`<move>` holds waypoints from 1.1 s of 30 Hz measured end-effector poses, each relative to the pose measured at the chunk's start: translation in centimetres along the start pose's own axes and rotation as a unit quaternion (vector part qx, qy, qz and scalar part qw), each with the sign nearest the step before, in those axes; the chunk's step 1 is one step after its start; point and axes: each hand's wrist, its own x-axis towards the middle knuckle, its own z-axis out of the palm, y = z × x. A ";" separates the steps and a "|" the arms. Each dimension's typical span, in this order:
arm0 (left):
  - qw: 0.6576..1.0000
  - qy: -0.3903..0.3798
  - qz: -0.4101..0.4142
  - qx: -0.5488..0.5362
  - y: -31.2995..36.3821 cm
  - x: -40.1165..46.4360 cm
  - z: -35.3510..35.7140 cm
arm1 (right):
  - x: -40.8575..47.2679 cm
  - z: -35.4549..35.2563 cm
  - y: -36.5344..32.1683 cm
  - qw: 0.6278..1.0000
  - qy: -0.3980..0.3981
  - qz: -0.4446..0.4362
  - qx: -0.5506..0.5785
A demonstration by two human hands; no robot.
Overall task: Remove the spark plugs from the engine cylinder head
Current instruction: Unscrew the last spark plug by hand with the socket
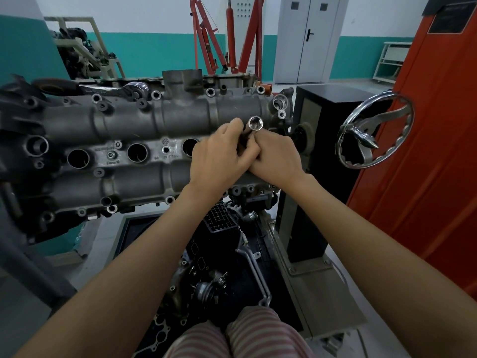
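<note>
The grey cylinder head (144,120) lies across the middle of the view on a stand. Three open spark plug wells (136,152) show along its centre; a fourth spot lies hidden under my hands. My left hand (219,153) and my right hand (276,156) meet above the right end of the head. Both grip a shiny spark plug socket (255,123), whose open end sticks up past my fingers. Whatever sits at the socket's lower end is covered by my hands. A chrome ratchet (129,89) rests on the far edge of the head.
A steel handwheel (374,130) on the black stand column (307,177) sits just right of my hands. An orange cabinet (426,151) stands at the right. Red engine hoists (227,34) stand behind. Black engine parts (219,267) lie below the head.
</note>
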 end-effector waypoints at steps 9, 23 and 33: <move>1.000 0.001 0.009 -0.029 -0.1 -0.1 -0.3 | -0.1 -0.3 -0.1 1.000 0.008 -0.007 -0.023; 0.999 0.013 -0.007 -0.038 -0.3 0.0 -0.1 | 0.0 -0.1 0.1 1.000 0.014 0.010 -0.009; 1.000 0.002 0.008 -0.003 0.0 0.0 0.0 | -0.2 -0.3 -0.1 1.000 0.000 -0.015 0.010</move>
